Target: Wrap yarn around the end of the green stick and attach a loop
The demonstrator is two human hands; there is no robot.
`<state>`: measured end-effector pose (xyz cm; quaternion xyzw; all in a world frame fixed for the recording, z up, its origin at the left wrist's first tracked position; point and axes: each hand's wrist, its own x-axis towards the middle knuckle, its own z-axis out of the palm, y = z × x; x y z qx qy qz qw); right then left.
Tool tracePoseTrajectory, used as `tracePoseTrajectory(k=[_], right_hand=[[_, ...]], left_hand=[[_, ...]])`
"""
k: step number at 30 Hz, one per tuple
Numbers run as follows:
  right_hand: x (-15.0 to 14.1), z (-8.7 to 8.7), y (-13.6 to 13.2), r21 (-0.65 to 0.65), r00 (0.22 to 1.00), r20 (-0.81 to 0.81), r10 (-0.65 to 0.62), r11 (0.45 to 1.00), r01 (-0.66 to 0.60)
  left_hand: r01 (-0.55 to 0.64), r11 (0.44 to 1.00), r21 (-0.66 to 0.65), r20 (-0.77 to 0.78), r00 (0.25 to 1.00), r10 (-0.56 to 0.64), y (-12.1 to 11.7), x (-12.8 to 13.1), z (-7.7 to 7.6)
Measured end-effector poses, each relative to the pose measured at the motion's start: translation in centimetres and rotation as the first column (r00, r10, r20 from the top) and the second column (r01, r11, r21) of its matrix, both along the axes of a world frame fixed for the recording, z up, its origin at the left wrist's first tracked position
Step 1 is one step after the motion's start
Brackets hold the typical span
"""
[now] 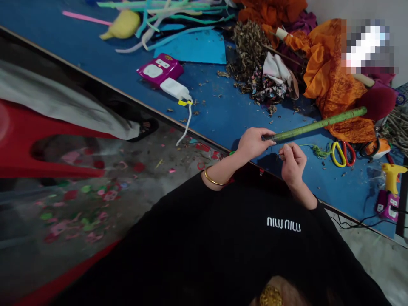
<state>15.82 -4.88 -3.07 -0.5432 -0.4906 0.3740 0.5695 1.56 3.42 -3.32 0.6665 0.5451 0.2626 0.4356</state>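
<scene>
A long green stick [318, 124] slants up to the right over the blue table. My left hand [253, 143], with a gold bangle at the wrist, is closed around its dark near end. Just right of that end, my right hand [292, 162] is closed in a pinch on a thin green thread, which is hard to see at the fingertips. The thread trails toward a small green tangle [321, 152] on the table. Beside the tangle lie scissors [338, 154] with yellow and red handles.
A purple extension box [162, 70] with a white charger [175, 88] lies left. Dried plant matter [250, 46], orange cloth [331, 85] and a blue sheet [194, 46] are farther back. A yellow glue gun [392, 176] is at the right. Scraps litter the floor by a red chair [47, 165].
</scene>
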Motion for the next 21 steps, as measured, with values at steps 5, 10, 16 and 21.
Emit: tracePoseTrajectory(k=[5, 10, 16, 21], right_hand=[[0.1, 0.9, 0.0, 0.033, 0.999, -0.041, 0.027, 0.999, -0.025], [0.6, 3.7, 2.9, 0.053, 0.988, -0.083, 0.133, 0.99, -0.129], [0.4, 5.4, 7.9, -0.076, 0.972, 0.007, 0.236, 0.969, -0.234], [-0.5, 4.0, 10.4, -0.117, 0.954, -0.011, 0.298, 0.948, -0.297]], left_hand=[[0.034, 0.999, -0.037, -0.037, 0.999, -0.035, 0.2, -0.1, 0.5], [0.105, 0.994, -0.021, -0.042, 0.993, -0.106, 0.5, -0.4, 0.7], [0.109, 0.994, -0.006, -0.069, 0.992, -0.109, 0.3, -0.6, 0.8], [0.121, 0.992, 0.024, -0.051, 0.992, -0.12, 0.4, -0.8, 0.6]])
